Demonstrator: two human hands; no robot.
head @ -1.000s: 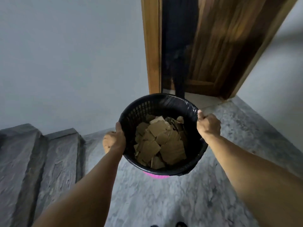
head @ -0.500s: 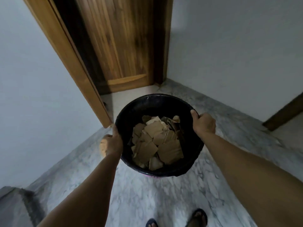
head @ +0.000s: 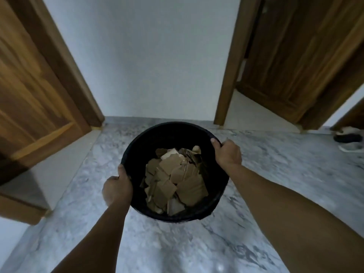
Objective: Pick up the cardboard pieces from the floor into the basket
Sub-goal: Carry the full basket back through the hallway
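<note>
Hands' fingers hidden behind basket [head: 137, 146] rim.

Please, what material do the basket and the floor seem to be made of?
The basket looks like black plastic: dark, smooth, matte rim, though blur hides detail. The floor seems polished marble or marble-look tile: grey-white veining and soft reflections.

Two wooden doors [head: 29, 91], white wall [head: 157, 56], sandals [head: 348, 137].
</note>
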